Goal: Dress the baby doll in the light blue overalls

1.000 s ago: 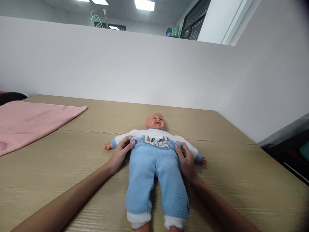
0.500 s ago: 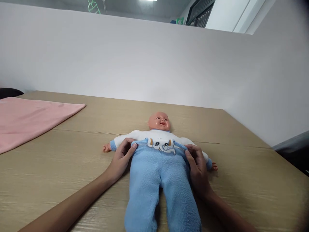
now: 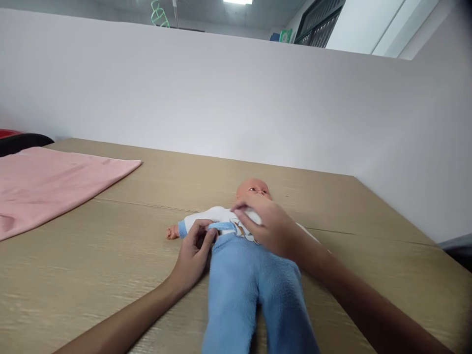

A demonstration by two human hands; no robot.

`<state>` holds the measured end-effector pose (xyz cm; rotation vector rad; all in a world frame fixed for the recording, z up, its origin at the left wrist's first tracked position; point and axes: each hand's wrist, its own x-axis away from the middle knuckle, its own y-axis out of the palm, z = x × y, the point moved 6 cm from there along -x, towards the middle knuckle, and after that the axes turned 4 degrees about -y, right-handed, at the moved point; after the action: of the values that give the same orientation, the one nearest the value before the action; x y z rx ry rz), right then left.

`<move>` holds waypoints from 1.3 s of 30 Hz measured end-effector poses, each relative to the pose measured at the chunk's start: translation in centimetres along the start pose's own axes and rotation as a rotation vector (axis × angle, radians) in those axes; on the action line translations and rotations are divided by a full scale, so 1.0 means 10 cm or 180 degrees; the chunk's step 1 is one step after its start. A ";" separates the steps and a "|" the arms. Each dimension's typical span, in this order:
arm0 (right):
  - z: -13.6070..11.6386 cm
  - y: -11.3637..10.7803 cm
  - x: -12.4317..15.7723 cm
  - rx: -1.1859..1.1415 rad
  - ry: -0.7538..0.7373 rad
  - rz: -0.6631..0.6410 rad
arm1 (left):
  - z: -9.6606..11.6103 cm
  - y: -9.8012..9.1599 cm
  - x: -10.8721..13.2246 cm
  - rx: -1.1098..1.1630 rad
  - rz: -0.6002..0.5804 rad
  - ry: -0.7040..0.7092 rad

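A baby doll (image 3: 254, 188) lies on its back on the wooden table (image 3: 110, 236), head away from me. It wears a white top and fluffy blue trousers (image 3: 250, 290). My left hand (image 3: 193, 255) grips the trousers' waistband at the doll's right side, fingers curled on the fabric. My right hand (image 3: 267, 223) lies over the doll's chest, covering the elephant picture, fingertips pinching the white top near the waistband. The doll's small hand (image 3: 171, 232) pokes out on the left.
A pink cloth (image 3: 47, 182) is spread over the table's far left part. A white partition wall (image 3: 236, 98) runs behind the table and along its right side. A dark chair back (image 3: 22, 142) shows at the left edge.
My right hand left the waistband at the doll's left side and moved up onto its chest. The left hand stayed at the waistband. The view shifted slightly.
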<state>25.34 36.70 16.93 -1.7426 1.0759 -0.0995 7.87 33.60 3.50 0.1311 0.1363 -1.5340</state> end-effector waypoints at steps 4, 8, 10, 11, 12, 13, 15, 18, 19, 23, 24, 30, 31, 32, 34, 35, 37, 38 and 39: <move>0.07 0.61 -0.66 0.0300 -0.0305 -0.1668 | 0.05 -0.02 0.02 -0.0090 0.0005 0.0129; 0.16 1.11 -0.85 0.0542 -0.0735 -0.2658 | 0.06 -0.01 0.01 -0.0061 -0.0024 0.0216; 0.17 1.17 -0.85 0.0601 -0.0744 -0.2671 | 0.06 -0.01 0.01 -0.0058 -0.0051 0.0226; 0.17 1.15 -0.84 0.0575 -0.0749 -0.2576 | 0.06 0.00 0.01 -0.0056 -0.0081 0.0231; 0.15 1.12 -0.82 0.0496 -0.0756 -0.2427 | 0.07 0.01 0.02 -0.0057 -0.0124 0.0251; 0.13 1.06 -0.80 0.0357 -0.0738 -0.2205 | 0.08 0.02 0.03 -0.0068 -0.0189 0.0280; 0.13 0.91 -0.76 -0.0064 -0.0597 -0.1615 | 0.09 0.04 0.07 -0.0150 -0.0384 0.0406; 0.23 0.72 -0.68 -0.0703 -0.0283 -0.1037 | 0.12 0.05 0.16 -0.0426 -0.0644 0.0806; 0.26 0.67 -0.65 -0.0884 -0.0233 -0.0977 | 0.13 0.04 0.19 -0.0507 -0.0652 0.0969; 0.32 0.57 -0.55 -0.1431 -0.0323 -0.1218 | 0.19 -0.01 0.28 -0.0261 -0.0580 0.1475; 0.31 0.54 -0.53 -0.1441 -0.0365 -0.1260 | 0.20 -0.02 0.29 -0.0122 -0.0567 0.1539; 0.11 0.32 -0.39 -0.0387 -0.0727 -0.0839 | 0.25 -0.16 0.27 -0.0203 0.0257 0.1737; 0.09 0.31 -0.36 -0.0239 -0.0714 -0.0790 | 0.27 -0.17 0.29 -0.0290 0.0337 0.1867; 0.07 0.30 -0.33 -0.0116 -0.0685 -0.0742 | 0.29 -0.18 0.31 -0.0349 0.0372 0.1999; 0.06 0.32 -0.29 0.0039 -0.0628 -0.0707 | 0.31 -0.18 0.34 -0.0314 0.0335 0.2170; 0.06 0.34 -0.27 0.0051 -0.0612 -0.0749 | 0.31 -0.18 0.34 -0.0206 0.0274 0.2153; 0.07 0.39 -0.24 -0.0064 -0.0585 -0.0916 | 0.28 -0.18 0.31 0.0093 0.0253 0.1872; 0.06 0.41 -0.23 -0.0179 -0.0565 -0.1018 | 0.25 -0.19 0.27 0.0224 0.0304 0.1612; 0.05 0.41 -0.22 -0.0314 -0.0527 -0.1095 | 0.22 -0.19 0.23 0.0324 0.0391 0.1312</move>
<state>21.83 38.30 14.38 -1.9756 0.6644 -0.1150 6.02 30.93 5.24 0.5278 0.3703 -1.3754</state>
